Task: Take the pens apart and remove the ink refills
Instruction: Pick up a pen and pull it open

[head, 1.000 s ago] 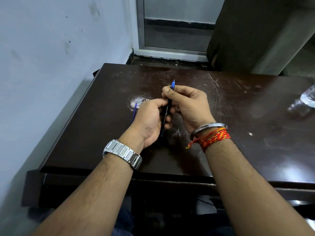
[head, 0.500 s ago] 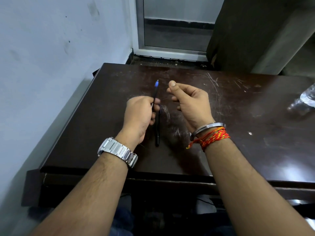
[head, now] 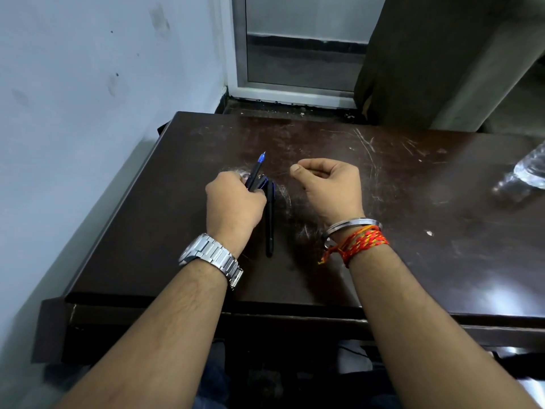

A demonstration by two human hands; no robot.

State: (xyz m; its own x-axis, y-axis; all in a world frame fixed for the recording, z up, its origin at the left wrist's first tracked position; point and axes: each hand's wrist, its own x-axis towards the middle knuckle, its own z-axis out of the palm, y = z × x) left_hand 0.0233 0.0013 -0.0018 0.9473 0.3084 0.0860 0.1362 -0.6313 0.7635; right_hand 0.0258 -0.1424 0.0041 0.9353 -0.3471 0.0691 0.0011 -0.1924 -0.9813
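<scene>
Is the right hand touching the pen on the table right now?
Apart. The head view shows bare table between the right hand and the lying pen; the left hand grips another pen.

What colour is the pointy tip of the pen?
Blue; the pen tip shows in the head view.

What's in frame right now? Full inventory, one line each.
pen in hand: 1, black with blue tip, held in left hand, tip pointing away
pen on table: 1, black, lying beside left hand
table: 1, dark brown, scratched, against the wall
clear plastic item: 1, transparent, table's right edge, cut off
watch: 1, silver, left wrist
bangle: 1, silver, right wrist
thread band: 1, red-orange, right wrist
left hand: closed on pen
right hand: loosely curled, looks empty
</scene>
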